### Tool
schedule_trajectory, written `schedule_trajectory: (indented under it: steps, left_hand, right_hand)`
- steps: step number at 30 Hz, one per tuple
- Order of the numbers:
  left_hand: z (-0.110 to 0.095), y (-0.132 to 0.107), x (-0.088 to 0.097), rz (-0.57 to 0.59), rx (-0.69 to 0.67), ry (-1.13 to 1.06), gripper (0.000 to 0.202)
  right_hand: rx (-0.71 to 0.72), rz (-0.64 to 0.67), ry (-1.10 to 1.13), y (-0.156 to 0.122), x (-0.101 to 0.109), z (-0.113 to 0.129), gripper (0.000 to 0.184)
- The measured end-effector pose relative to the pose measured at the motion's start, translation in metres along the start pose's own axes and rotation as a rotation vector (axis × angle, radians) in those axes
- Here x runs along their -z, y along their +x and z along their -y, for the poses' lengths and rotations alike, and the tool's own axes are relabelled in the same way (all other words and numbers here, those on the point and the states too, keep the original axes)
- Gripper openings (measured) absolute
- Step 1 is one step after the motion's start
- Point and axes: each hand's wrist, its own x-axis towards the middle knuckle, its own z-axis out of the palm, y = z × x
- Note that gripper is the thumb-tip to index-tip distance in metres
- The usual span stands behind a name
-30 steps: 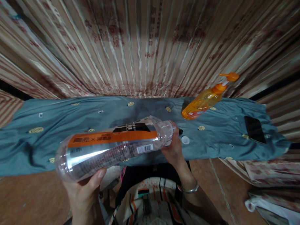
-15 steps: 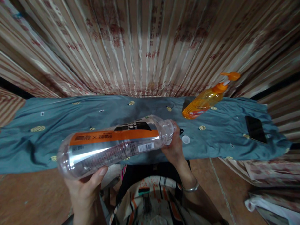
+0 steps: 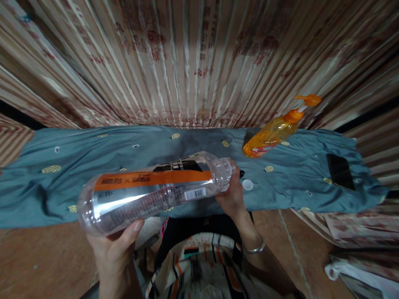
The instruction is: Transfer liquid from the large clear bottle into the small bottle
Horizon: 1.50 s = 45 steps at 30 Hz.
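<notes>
A large clear plastic bottle (image 3: 148, 192) with an orange and silver label lies sideways across both my hands, above the cloth. Its base end rests in my left hand (image 3: 116, 248), the thumb along the near side and the other fingers hidden beneath. My right hand (image 3: 232, 194) grips the neck at the other end; the bottle's mouth shows no cap. A small black object (image 3: 241, 174), too small to name, shows just beyond my right fingers. Close by on the cloth is a white round cap (image 3: 247, 185).
A teal cloth (image 3: 295, 185) with pineapple prints covers the narrow table. An orange pump bottle (image 3: 272, 136) stands at the back right, partly filled. A black phone (image 3: 340, 171) lies near the right end. Pleated curtains (image 3: 183, 63) hang behind and at both sides.
Almost nothing differs. The whole view has shifted very slightly, and both hands keep the same hold on the bottle.
</notes>
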Motion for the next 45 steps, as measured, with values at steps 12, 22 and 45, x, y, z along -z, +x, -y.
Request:
schedule_trajectory:
  steps: [12, 22, 45]
  left_hand:
    - [-0.008, -0.006, -0.005, 0.014, 0.019, -0.014, 0.063]
    - [-0.002, -0.004, -0.001, 0.004, -0.002, 0.048, 0.067]
    - [0.001, -0.003, 0.0, -0.015, 0.02, 0.057, 0.069]
  right_hand:
    - [-0.02, 0.017, -0.01, 0.0, 0.002, 0.002, 0.087]
    - [-0.005, 0.03, -0.005, -0.001, 0.004, -0.001, 0.086]
    - [-0.049, 0.029, -0.022, 0.0, 0.004, -0.002, 0.085]
